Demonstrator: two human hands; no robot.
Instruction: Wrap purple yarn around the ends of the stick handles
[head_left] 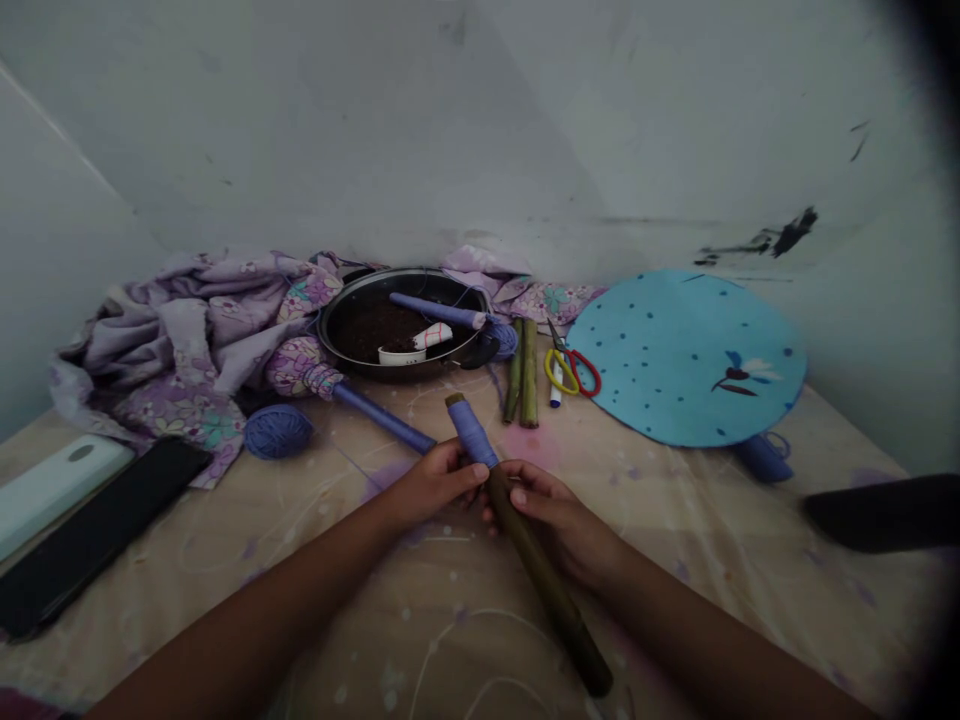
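A brown-green wooden stick (536, 555) slants across the middle of the view, its lower end toward me. Purple yarn (472, 434) is wound closely round its upper part, leaving a short bare tip. My left hand (448, 480) pinches the stick at the lower edge of the winding, thumb on top. Just below, my right hand (559, 510) has its fingers wrapped round the bare wood. A purple ball of yarn (278, 432) lies to the left, with a thin strand trailing toward my hands. Beyond my left hand rests a yarn-wrapped stick (384, 417) with a floral cloth head (300, 368).
A black pan (345, 362) with dark contents holds another purple-wrapped stick (436, 309). Right of it lie two bare sticks (529, 375), scissors (571, 370) and a blue round board (675, 370). Crumpled floral cloth (187, 350) and a black flat object (105, 530) are at left.
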